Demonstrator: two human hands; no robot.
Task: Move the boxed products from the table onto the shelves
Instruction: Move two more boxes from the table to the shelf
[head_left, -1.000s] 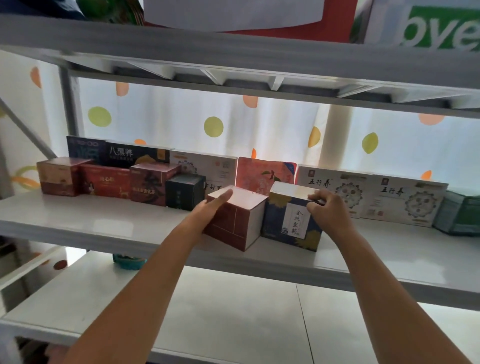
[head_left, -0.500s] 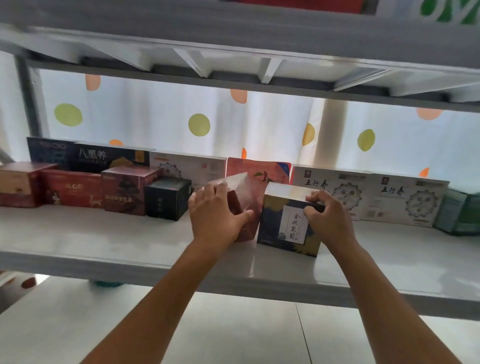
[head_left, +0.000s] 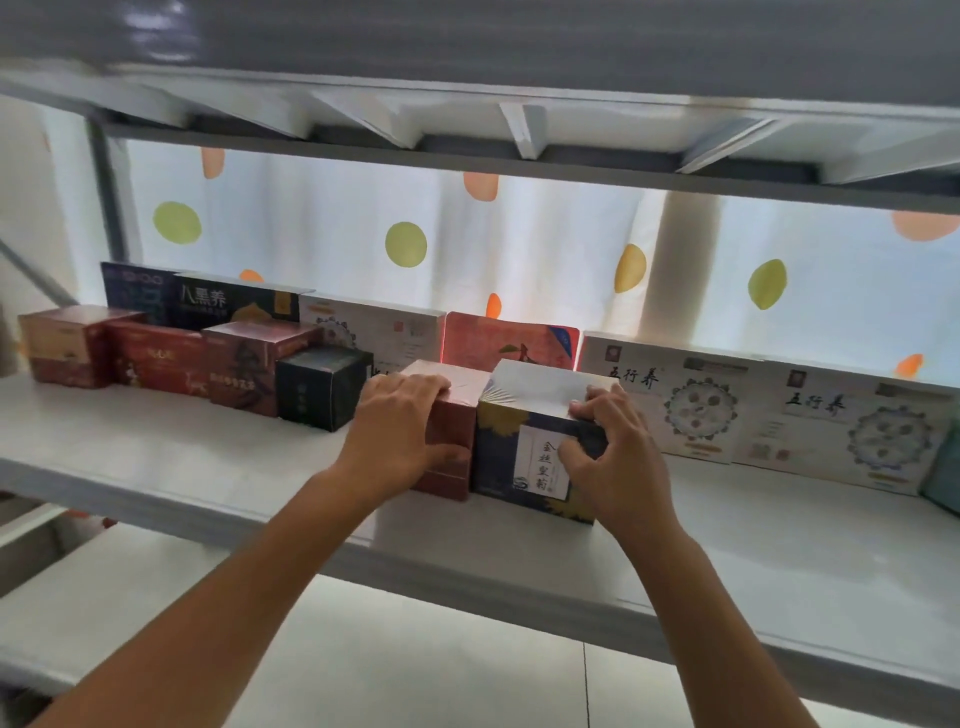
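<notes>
Gripping two boxes at once, you have both hands up on the middle shelf (head_left: 156, 467). Your left hand (head_left: 397, 441) wraps the red box (head_left: 452, 431): its fingers (head_left: 415, 384) curl over the top front edge and the thumb presses the front face. Your right hand (head_left: 610, 457) holds the navy box (head_left: 524, 441), with fingertips hooked on its top right corner and the thumb against the front, just right of the white label. The two boxes stand upright and touch side by side, between your two sets of fingers, near the shelf's front edge.

Just left of your left fingers sits a small black box (head_left: 322, 387), touching a dark red box (head_left: 249, 364); further left in that row come a wide red box (head_left: 156, 358) and a brown-red box (head_left: 62, 343). Behind your fingers, a back row leans against the spotted curtain (head_left: 519, 244): a dark flat box (head_left: 228, 306), a white flat box (head_left: 374, 327), an orange-red flat box (head_left: 511, 343), and to the right of your right fingers two white flat boxes with round patterns (head_left: 691, 400). At the far right edge a teal box (head_left: 943, 478) is partly cut off.
</notes>
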